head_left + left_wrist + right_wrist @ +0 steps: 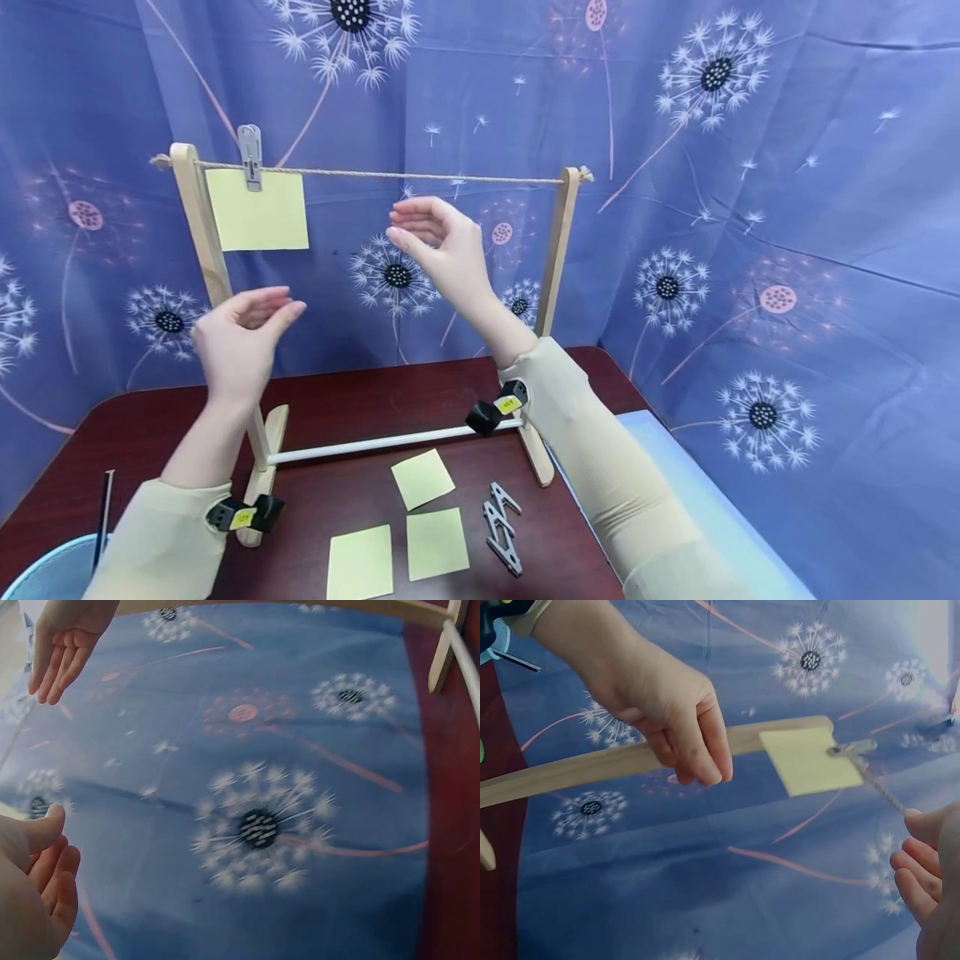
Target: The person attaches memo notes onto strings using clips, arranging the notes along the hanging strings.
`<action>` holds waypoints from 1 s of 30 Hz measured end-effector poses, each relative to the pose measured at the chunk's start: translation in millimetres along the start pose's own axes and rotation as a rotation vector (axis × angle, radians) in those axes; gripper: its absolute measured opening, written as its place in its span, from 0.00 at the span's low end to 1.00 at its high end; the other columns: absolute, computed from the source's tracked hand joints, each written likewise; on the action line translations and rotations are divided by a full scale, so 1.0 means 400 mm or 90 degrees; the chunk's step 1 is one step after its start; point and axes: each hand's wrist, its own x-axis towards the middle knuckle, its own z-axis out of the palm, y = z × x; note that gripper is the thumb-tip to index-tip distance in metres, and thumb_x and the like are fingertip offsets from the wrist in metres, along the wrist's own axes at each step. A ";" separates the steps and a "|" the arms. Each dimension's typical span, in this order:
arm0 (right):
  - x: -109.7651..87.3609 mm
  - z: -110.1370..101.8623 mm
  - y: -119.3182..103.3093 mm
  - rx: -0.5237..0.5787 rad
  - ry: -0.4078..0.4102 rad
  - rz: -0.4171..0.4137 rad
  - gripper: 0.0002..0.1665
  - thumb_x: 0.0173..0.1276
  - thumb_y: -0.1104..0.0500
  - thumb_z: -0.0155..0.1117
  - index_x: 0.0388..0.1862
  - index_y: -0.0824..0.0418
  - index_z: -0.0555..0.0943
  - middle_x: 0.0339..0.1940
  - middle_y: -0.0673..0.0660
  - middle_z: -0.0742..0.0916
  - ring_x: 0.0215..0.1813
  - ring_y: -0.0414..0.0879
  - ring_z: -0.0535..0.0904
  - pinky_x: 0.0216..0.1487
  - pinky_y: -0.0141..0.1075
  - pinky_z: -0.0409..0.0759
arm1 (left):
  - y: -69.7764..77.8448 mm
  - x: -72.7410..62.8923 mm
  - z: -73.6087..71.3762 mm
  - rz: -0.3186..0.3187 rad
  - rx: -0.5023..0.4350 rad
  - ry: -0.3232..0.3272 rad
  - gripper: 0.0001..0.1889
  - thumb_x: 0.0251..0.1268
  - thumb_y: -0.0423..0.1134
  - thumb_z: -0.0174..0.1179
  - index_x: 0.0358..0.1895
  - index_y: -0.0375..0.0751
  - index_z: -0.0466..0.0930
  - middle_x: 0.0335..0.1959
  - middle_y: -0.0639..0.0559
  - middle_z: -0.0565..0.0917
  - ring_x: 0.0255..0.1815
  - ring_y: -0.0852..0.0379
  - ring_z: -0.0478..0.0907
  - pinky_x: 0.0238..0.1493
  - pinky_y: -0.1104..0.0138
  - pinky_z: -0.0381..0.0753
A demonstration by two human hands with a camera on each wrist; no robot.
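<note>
A yellow sheet of paper [258,215] hangs at the left end of a twine line [420,176], clipped by a grey clothespin [251,157]. My left hand [238,342] is raised below that sheet, beside the wooden post, fingers loosely bent and nothing between them. Further right and higher, my right hand [448,250] hovers just under the line near its middle, thumb and fingers apart and holding nothing. Seen from the right wrist, the clipped sheet [810,761] hangs between both hands.
Three yellow sheets [437,543] lie on the dark red table [337,492], with grey clothespins [501,525] to their right. A wooden frame [558,250] carries the line, with a white bar [397,440] low down. A light blue container [56,567] holding a dark stick stands at the lower left.
</note>
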 end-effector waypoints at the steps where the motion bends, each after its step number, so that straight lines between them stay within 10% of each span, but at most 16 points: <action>1: -0.012 -0.004 0.011 -0.005 0.000 0.001 0.17 0.63 0.69 0.67 0.50 0.75 0.79 0.47 0.70 0.86 0.49 0.54 0.85 0.53 0.33 0.82 | -0.010 -0.012 0.011 -0.004 -0.001 -0.007 0.16 0.52 0.36 0.74 0.43 0.32 0.87 0.25 0.85 0.79 0.29 0.81 0.80 0.34 0.85 0.75; 11: -0.155 -0.075 0.121 -0.046 0.039 0.091 0.16 0.63 0.68 0.68 0.49 0.73 0.80 0.44 0.69 0.87 0.42 0.46 0.86 0.47 0.33 0.83 | -0.134 -0.165 0.121 -0.054 0.047 -0.099 0.14 0.53 0.35 0.73 0.43 0.34 0.87 0.36 0.39 0.89 0.29 0.87 0.74 0.33 0.87 0.72; 22: -0.334 -0.120 0.233 -0.039 0.060 0.201 0.16 0.63 0.69 0.67 0.48 0.75 0.80 0.42 0.72 0.86 0.37 0.32 0.83 0.42 0.26 0.80 | -0.230 -0.300 0.185 -0.133 0.122 -0.261 0.17 0.52 0.37 0.74 0.46 0.37 0.86 0.38 0.42 0.89 0.37 0.49 0.86 0.35 0.76 0.78; 30: -0.491 -0.158 0.308 -0.085 0.082 0.295 0.14 0.61 0.67 0.70 0.45 0.70 0.82 0.39 0.68 0.88 0.38 0.34 0.84 0.43 0.27 0.80 | -0.273 -0.378 0.196 -0.190 0.178 -0.394 0.22 0.51 0.37 0.74 0.50 0.34 0.82 0.45 0.41 0.87 0.46 0.44 0.84 0.48 0.52 0.80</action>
